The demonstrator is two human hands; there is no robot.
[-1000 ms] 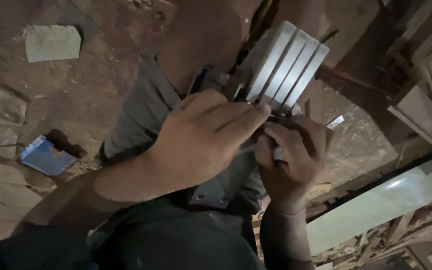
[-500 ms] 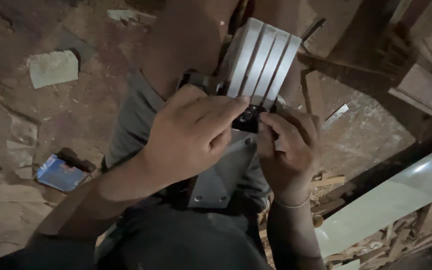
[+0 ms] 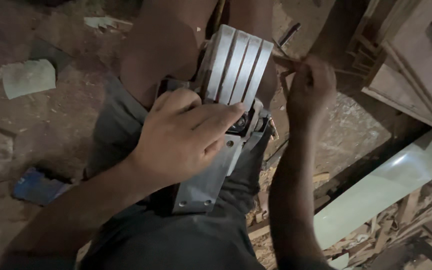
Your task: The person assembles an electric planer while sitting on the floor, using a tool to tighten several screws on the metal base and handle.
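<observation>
An upturned electric planer (image 3: 226, 100) with a grey ribbed metal sole rests on my lap. My left hand (image 3: 186, 135) lies over its middle and grips it, the index finger reaching toward the cutter drum. My right hand (image 3: 310, 87) is lifted clear of the planer to the right, its fingers pinched around something small and thin; what it is I cannot tell. My bare knee (image 3: 168, 45) shows above the tool.
Dirt floor with a pale scrap of paper (image 3: 28, 77) at left and a blue packet (image 3: 38, 186) lower left. Wooden frames (image 3: 406, 80) stand at right, a pale green board (image 3: 381, 190) leans below them, and wood shavings litter the lower right.
My right hand has left the planer's cutter area and risen up to the right. The left hand keeps its hold on the planer.
</observation>
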